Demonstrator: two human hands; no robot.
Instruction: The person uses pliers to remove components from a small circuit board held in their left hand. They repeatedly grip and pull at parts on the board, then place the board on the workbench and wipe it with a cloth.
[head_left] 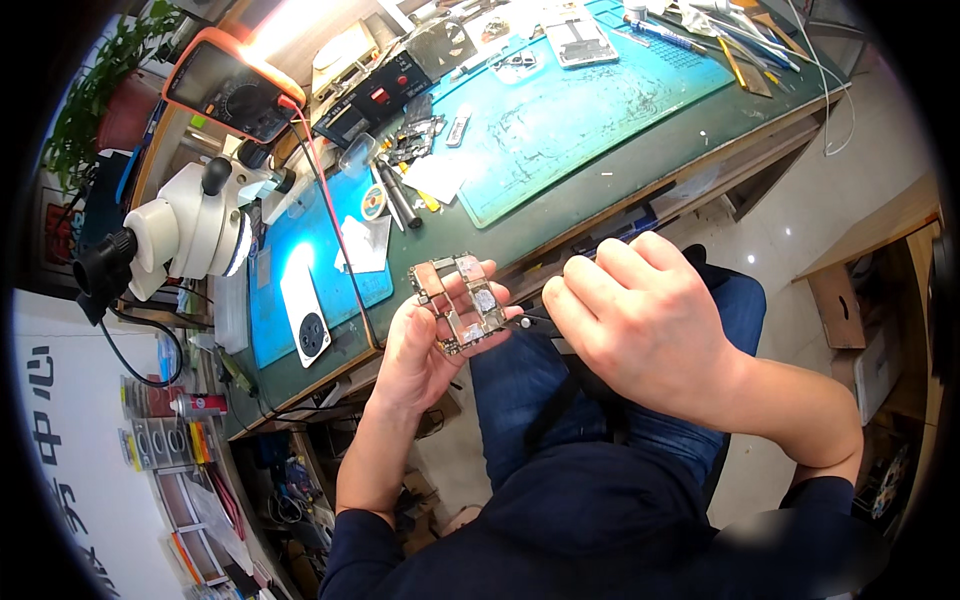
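Note:
A phone circuit board (458, 303), frame-shaped with copper-coloured and silver patches, is held above my lap at the bench's front edge. My left hand (425, 345) grips it with the thumb along its left side and the fingers behind, their tips showing past its right side and through its gap. My right hand (640, 318) is closed in a fist to the right of the board, its back turned up. A small dark piece with a round, shiny end (526, 322) shows between the board and this fist. Whatever the right fingers hold is hidden beneath them.
Behind the board lie a blue work mat (590, 120), a white sheet (366, 243) and a black pen-like tool (401, 200). A white microscope (185, 235) and an orange multimeter (235, 85) stand left, with a red lead (335, 215) trailing to the bench edge.

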